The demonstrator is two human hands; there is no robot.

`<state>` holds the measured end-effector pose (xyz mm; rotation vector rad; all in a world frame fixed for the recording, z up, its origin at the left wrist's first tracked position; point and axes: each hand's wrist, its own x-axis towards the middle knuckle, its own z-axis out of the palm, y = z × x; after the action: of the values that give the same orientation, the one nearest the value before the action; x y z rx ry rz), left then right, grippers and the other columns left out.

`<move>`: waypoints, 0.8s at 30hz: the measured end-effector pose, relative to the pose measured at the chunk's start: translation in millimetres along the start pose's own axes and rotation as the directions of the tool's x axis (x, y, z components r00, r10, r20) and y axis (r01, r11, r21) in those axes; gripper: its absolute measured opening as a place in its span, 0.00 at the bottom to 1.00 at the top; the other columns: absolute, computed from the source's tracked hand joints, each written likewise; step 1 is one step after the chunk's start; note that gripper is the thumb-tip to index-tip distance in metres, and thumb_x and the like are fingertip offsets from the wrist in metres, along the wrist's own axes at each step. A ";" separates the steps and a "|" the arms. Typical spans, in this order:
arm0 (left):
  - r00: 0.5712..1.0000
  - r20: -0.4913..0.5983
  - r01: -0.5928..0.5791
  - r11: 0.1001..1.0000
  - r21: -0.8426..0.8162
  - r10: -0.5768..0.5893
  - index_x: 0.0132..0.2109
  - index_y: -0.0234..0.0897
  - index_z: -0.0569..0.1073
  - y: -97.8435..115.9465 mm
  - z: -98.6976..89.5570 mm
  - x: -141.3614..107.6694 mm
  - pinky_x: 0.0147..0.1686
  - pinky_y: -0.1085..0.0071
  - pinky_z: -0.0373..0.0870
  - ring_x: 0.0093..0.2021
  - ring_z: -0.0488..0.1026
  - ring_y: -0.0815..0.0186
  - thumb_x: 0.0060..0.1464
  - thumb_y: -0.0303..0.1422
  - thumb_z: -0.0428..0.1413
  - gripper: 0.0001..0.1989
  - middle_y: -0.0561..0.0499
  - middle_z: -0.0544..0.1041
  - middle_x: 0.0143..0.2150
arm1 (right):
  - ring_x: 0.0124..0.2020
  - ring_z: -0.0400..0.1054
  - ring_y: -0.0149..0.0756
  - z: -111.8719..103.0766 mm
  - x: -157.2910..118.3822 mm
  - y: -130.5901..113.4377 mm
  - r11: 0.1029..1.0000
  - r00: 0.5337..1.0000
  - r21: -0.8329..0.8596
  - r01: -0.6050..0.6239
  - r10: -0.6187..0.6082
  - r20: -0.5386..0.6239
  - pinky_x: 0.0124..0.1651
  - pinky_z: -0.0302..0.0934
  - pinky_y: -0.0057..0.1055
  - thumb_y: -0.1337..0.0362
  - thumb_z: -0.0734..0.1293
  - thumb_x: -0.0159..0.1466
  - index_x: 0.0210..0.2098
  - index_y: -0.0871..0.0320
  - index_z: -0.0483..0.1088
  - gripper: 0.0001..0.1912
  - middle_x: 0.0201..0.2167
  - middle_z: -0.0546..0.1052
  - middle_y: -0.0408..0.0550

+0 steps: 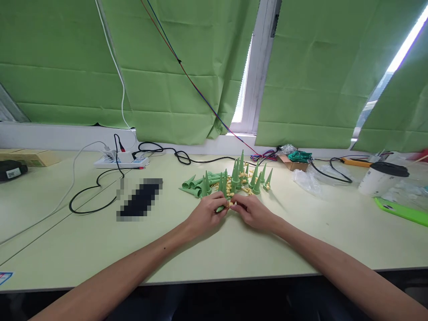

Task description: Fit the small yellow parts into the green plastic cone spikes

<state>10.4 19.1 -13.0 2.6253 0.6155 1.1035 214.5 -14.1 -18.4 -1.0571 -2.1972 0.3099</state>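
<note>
My left hand (pixel 206 215) is closed around a green pointed cone (pixel 220 208), most of it hidden by the fingers. Facing it, my right hand (pixel 256 212) pinches a small yellow piece (pixel 230 204) at the cone's end; whether the piece is inside it or only touching, I cannot tell. Just beyond both hands, several green cones (pixel 236 174) stand upright with their tips up. To their left, more green cones (pixel 194 191) lie on their sides in a pile. Small yellow pieces (pixel 229 185) are scattered among the standing cones.
On the pale table (pixel 284 254), a power strip (pixel 122 161) with black cables sits at the back left, a blurred dark object (pixel 142 198) nearer. At right are a lidded paper cup (pixel 381 180), a green phone (pixel 403 211), plastic bags (pixel 307 183) and a small cardboard box (pixel 294 163).
</note>
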 end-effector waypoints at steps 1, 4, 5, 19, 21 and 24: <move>1.000 0.000 -0.002 1.000 0.001 0.002 0.31 0.36 0.74 -0.2 0.1 -0.2 0.29 0.73 0.62 0.30 0.66 0.69 0.61 0.26 0.52 0.10 0.51 0.70 0.31 | 0.21 0.50 0.30 0.1 -0.1 0.3 1.000 1.000 -0.005 0.003 -0.003 0.003 0.27 0.46 0.28 0.62 0.58 0.71 0.31 0.56 0.64 0.11 0.19 0.59 0.37; 1.000 0.006 -0.003 1.000 -0.001 0.003 0.31 0.36 0.74 -0.4 0.0 -0.5 0.29 0.73 0.62 0.30 0.67 0.69 0.60 0.26 0.52 0.10 0.51 0.71 0.31 | 0.21 0.49 0.30 0.7 -0.5 1.2 1.000 1.000 -0.019 0.009 -0.009 0.005 0.27 0.46 0.28 0.62 0.58 0.71 0.31 0.56 0.64 0.12 0.19 0.59 0.38; 1.000 0.007 -0.003 1.000 -0.003 0.003 0.31 0.36 0.74 -0.4 0.0 -0.6 0.29 0.73 0.62 0.29 0.67 0.69 0.60 0.26 0.52 0.10 0.51 0.71 0.31 | 0.21 0.49 0.30 0.8 -0.5 1.4 1.000 1.000 -0.023 0.009 -0.009 0.002 0.27 0.46 0.28 0.62 0.58 0.71 0.31 0.56 0.64 0.12 0.19 0.59 0.38; 1.000 0.024 -0.004 1.000 -0.022 0.005 0.34 0.36 0.75 -0.1 0.0 -1.8 0.28 0.74 0.61 0.29 0.66 0.70 0.61 0.25 0.53 0.08 0.52 0.70 0.32 | 0.22 0.47 0.29 0.9 0.5 -0.9 0.999 1.000 -0.048 -0.012 0.012 0.003 0.27 0.44 0.29 0.61 0.57 0.71 0.24 0.57 0.60 0.18 0.19 0.58 0.38; 1.000 0.028 -0.004 1.000 -0.024 0.004 0.34 0.36 0.75 -0.6 0.2 -2.0 0.28 0.74 0.60 0.29 0.66 0.70 0.61 0.25 0.53 0.08 0.52 0.70 0.31 | 0.22 0.47 0.29 1.5 0.8 -0.9 0.999 1.000 -0.041 -0.012 0.012 0.003 0.28 0.44 0.29 0.60 0.57 0.71 0.24 0.57 0.59 0.18 0.19 0.58 0.38; 1.000 0.027 -0.002 0.999 -0.038 0.003 0.34 0.35 0.76 -1.3 0.8 -1.8 0.28 0.74 0.60 0.29 0.66 0.70 0.61 0.25 0.53 0.09 0.52 0.71 0.31 | 0.22 0.47 0.29 2.3 1.0 -1.0 1.000 1.000 -0.025 -0.013 0.013 0.004 0.28 0.44 0.29 0.60 0.57 0.71 0.24 0.57 0.60 0.18 0.19 0.58 0.38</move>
<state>9.5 19.3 -15.2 2.6049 0.5808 1.0677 212.0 -13.8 -19.2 -1.0857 -2.2035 0.2917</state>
